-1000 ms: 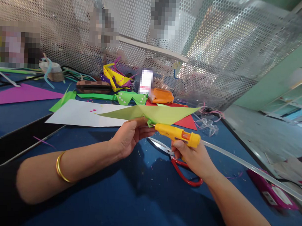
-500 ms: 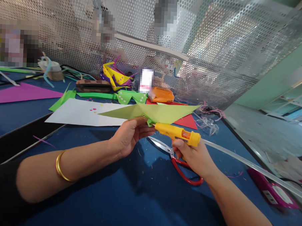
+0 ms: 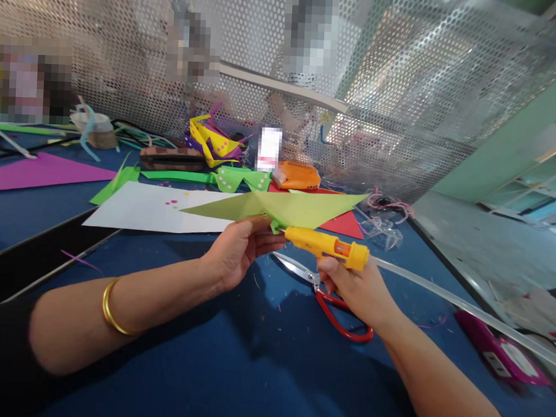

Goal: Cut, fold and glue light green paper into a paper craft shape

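Between its thumb and fingers, my left hand [image 3: 237, 250] pinches a folded piece of light green paper [image 3: 301, 208]. A small bright green tab [image 3: 276, 224] shows at the lower edge of that paper, by my fingertips. My right hand [image 3: 355, 285] is wrapped round the handle of a yellow hot glue gun [image 3: 327, 246]. The gun's nozzle meets the green tab or sits right beside it; I cannot tell which. A long clear glue stick [image 3: 440, 294] runs out of the gun's back. Scissors with red handles [image 3: 342, 322] lie on the blue table, partly behind my right hand.
White paper [image 3: 140, 208] and red paper [image 3: 346, 224] lie beyond my hands. Green paper glasses [image 3: 237, 178], yellow paper glasses [image 3: 211, 141], a brown case [image 3: 172, 159] and an orange object [image 3: 298, 175] stand near the perforated screen [image 3: 248, 41]. A magenta power strip [image 3: 502, 350] is at right.
My hands, the glue gun and the green paper hold practically the same position. Behind the perforated screen, blurred shapes have shifted a little.
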Demonstrator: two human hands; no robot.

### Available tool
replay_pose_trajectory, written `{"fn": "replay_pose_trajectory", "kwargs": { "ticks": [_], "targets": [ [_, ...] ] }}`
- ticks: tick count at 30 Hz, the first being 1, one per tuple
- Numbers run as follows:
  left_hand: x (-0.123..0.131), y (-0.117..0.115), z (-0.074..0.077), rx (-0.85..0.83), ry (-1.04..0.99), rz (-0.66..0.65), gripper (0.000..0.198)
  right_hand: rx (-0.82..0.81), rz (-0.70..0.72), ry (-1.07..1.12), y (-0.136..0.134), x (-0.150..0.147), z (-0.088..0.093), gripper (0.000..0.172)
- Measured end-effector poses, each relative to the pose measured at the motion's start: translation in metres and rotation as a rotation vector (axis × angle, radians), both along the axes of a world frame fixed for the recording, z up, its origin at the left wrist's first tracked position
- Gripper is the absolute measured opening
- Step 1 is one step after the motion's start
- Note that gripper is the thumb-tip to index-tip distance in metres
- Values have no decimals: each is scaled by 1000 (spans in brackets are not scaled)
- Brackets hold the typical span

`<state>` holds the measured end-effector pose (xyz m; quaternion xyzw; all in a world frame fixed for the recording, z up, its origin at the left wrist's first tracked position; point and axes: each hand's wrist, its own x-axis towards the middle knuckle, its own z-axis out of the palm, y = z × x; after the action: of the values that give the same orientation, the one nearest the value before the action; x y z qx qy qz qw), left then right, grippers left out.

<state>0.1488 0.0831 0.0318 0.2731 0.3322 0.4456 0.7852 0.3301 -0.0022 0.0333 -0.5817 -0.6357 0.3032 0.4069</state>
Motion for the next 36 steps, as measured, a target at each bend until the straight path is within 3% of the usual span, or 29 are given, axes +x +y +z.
{"fn": "replay_pose_trajectory", "kwargs": {
  "ticks": [25, 36],
  "targets": [
    [-1, 0, -1, -3, -23, 27, 15, 43, -76, -100, -3, -3, 5, 45],
    [-1, -1, 2, -11, -9, 66, 15, 87, -45, -106, -3, -6, 7, 42]
  ]
}}
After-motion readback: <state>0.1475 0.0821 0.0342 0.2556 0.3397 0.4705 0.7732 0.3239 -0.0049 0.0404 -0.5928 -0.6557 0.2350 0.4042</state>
